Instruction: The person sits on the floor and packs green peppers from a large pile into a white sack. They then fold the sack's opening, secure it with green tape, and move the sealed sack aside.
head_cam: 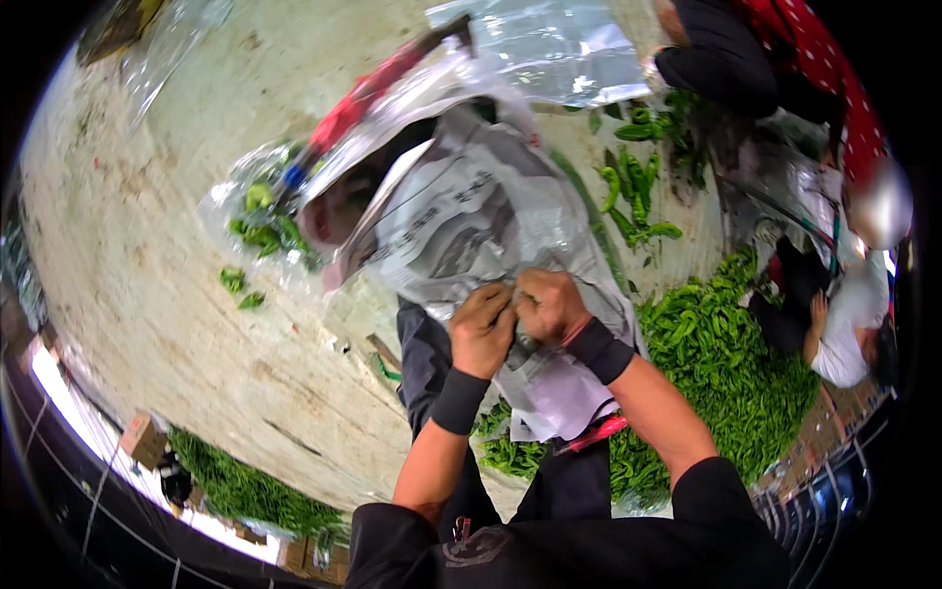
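Observation:
In front of me stands a plastic bag (471, 73) with printed newspaper sheets (471, 213) spread over its contents. My left hand (482, 327) and my right hand (548, 302) meet at the near side of the newspaper, their fingers curled tightly on its bunched edge. What lies between the fingertips is hidden. A red-wrapped bar (368, 96) runs along the bag's far left rim, and another red-wrapped piece (592, 433) shows by my lap. Newspaper (559, 397) also hangs down toward my legs. The bag's contents are mostly covered.
Green peppers (706, 346) lie in a large heap on the right, with loose ones (633, 184) beyond it. A clear bag of peppers (265, 221) sits at left. Flat plastic bags (552, 51) lie ahead. Two people (854, 324) (736, 59) are at right.

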Tool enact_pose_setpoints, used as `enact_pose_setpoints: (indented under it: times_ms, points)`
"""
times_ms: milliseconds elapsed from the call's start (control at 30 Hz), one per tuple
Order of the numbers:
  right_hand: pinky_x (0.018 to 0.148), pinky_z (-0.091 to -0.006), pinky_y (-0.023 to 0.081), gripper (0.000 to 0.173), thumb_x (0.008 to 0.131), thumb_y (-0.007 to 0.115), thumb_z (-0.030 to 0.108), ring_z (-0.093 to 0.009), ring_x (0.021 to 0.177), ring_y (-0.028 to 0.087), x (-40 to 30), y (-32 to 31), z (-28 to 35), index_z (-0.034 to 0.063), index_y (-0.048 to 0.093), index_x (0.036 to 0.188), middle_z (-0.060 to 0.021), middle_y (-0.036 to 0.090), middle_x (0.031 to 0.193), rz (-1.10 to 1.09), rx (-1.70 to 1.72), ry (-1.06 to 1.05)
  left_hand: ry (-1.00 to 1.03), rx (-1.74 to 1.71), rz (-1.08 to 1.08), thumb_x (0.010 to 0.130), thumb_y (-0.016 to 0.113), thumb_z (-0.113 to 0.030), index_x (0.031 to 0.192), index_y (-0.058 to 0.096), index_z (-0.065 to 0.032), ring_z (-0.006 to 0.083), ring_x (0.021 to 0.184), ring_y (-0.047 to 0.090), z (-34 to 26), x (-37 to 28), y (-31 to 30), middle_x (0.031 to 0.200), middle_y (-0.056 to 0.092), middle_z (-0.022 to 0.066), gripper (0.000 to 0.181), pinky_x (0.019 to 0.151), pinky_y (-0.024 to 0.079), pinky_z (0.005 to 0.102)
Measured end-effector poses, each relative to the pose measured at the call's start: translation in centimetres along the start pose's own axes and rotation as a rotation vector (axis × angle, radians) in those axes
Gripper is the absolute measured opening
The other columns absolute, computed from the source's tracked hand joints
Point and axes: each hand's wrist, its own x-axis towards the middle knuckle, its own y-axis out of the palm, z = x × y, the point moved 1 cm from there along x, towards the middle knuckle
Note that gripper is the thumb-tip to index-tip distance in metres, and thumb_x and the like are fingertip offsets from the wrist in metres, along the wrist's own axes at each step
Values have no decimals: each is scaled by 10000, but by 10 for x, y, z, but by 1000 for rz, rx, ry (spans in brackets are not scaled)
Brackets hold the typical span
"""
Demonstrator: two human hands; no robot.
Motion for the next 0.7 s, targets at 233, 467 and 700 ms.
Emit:
enact_pose_setpoints:
  times_ms: [233, 467, 700]
  points:
    - [550, -453, 432, 141, 789, 542, 100, -402, 608, 544, 0, -5, 2, 3, 494, 699, -182, 500, 652, 83, 58, 41, 9, -134, 139, 777, 708, -9, 949, 697, 31, 297, 878, 695, 10, 10, -4, 993, 700, 153, 177, 778, 541, 333]
    - [532, -373, 396, 172, 851, 511, 122, -217, 551, 483, -11, 4, 1, -6, 505, 736, -117, 477, 630, -200, 274, 342, -178, -230, 108, 873, 719, -78, 988, 700, 17, 147, 718, 667, 18, 6, 2, 858, 722, 101, 150, 640, 520, 279]
    - [474, -230, 289, 240, 941, 436, 195, -52, 526, 355, -14, 19, 22, 53, 442, 748, 39, 372, 627, -518, 805, 815, -364, -391, 77, 909, 708, -78, 982, 693, 5, 40, 629, 561, 19, 9, 13, 746, 687, 11, 111, 566, 459, 219]
